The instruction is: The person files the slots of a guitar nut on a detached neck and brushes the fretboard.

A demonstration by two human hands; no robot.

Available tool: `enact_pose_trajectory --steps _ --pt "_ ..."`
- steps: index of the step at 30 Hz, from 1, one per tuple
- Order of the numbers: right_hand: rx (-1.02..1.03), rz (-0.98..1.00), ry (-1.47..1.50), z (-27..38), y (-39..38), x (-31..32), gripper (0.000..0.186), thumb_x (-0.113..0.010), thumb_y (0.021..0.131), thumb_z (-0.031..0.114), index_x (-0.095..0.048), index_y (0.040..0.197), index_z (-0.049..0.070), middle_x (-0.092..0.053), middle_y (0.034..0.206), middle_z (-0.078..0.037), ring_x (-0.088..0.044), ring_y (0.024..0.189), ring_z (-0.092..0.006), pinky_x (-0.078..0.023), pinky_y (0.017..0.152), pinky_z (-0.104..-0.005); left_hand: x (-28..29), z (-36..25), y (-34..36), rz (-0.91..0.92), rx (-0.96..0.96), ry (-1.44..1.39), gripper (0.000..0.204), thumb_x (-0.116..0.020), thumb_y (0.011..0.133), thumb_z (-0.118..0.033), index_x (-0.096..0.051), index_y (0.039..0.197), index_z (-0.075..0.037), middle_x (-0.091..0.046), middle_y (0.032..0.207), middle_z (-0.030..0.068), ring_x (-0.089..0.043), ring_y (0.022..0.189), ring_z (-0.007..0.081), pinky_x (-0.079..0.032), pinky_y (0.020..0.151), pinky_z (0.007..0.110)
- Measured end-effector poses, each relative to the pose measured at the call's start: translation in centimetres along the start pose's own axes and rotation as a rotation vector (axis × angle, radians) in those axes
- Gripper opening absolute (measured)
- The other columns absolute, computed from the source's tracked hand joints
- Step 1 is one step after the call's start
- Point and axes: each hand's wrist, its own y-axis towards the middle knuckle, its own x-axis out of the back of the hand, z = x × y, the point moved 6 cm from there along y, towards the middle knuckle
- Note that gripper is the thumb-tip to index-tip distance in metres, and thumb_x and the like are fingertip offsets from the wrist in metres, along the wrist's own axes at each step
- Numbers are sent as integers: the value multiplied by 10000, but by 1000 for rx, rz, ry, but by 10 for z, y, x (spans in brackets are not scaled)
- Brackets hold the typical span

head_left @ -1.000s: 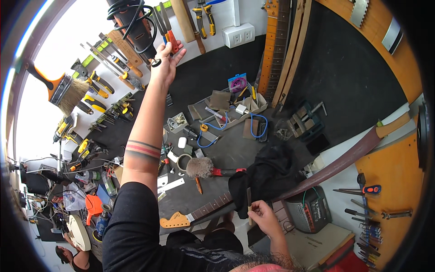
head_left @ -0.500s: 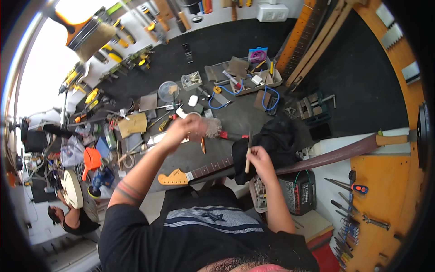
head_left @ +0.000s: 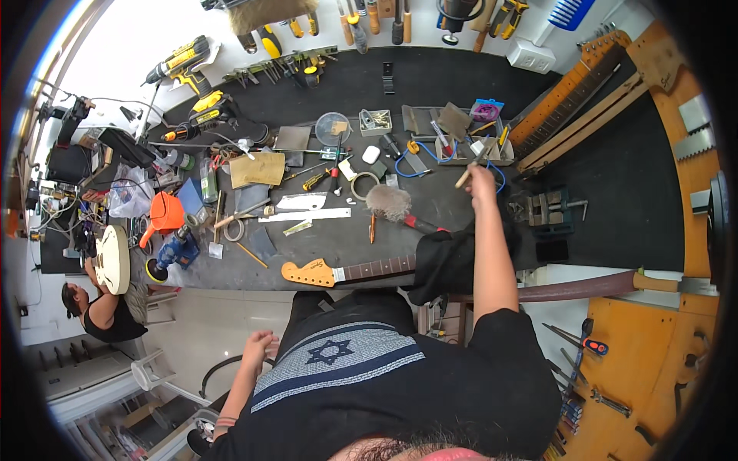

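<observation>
My right hand [head_left: 482, 184] grips a slim file [head_left: 472, 169] with a pale handle, over the bench's back right beside a tray of small parts [head_left: 456, 157] and blue cables. My left hand [head_left: 260, 346] hangs low beside my body, below the bench edge, fingers loosely bent and apart, holding nothing. A guitar neck [head_left: 377, 266] with a light wood headstock [head_left: 307, 273] lies along the front edge, partly under black cloth [head_left: 446, 261]. A fluffy duster [head_left: 388, 201] with a red handle lies behind it.
Tools, tape rolls, a drill [head_left: 192, 69] and an orange scoop [head_left: 161, 211] crowd the bench [head_left: 323, 238]. Upright necks [head_left: 553, 107] stand back right, near a vise [head_left: 550, 211]. A long wooden piece [head_left: 576, 288] juts rightward. A co-worker [head_left: 100, 311] at left handles a cream guitar body [head_left: 113, 259].
My left hand has come down from the wall tools, across the bench, to beside my body. My right hand has moved up and right across the bench with the file. The view has shifted.
</observation>
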Motion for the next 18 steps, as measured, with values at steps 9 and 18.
enact_pose_trajectory --steps 9,18 --pt "12 179 162 23 -19 12 265 -706 1090 285 -697 1262 84 -722 1115 -33 -733 924 -175 -530 720 -314 3 97 9 57 195 155 522 -664 1106 -459 -632 1465 -82 -749 1101 69 -684 914 183 -565 800 374" --pt "-351 954 -20 21 -267 -39 513 -582 1159 347 -517 1561 36 -635 1439 -132 -680 1237 -246 -625 978 -459 -6 105 23 38 413 -187 539 -725 1039 -424 -734 1335 27 -809 1142 186 -789 947 308 -639 862 462"
